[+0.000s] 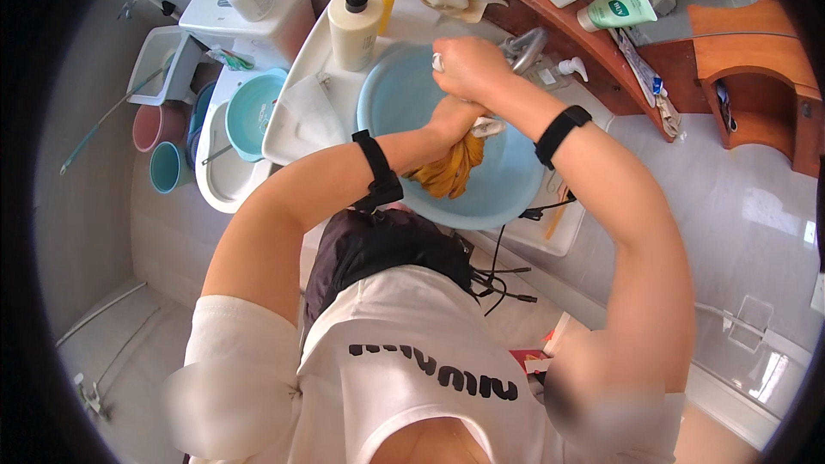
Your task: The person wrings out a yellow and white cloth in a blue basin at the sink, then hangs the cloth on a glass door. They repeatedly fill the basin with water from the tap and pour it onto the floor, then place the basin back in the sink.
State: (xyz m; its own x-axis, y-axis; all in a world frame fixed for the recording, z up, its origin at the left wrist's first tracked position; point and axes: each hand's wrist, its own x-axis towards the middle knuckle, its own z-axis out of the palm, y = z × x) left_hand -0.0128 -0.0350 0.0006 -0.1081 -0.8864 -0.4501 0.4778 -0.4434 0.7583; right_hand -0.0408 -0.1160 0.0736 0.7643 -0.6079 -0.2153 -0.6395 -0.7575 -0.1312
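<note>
Over a light blue basin, both of my hands are closed, one close above the other. My left hand grips a bunched mustard-yellow cloth, whose folds hang down into the basin. A white part of the fabric pokes out beside that hand. Farther off, my right hand makes a fist with a small bit of white showing at its far left side. The stretch of cloth between the two fists is mostly hidden by my fingers and wrists.
The basin sits in a white washstand below a metal faucet. A cream pump bottle stands left of it. Brown wooden shelving curves behind, holding a green-white tube. Turquoise basin at left; black cables dangle near my waist.
</note>
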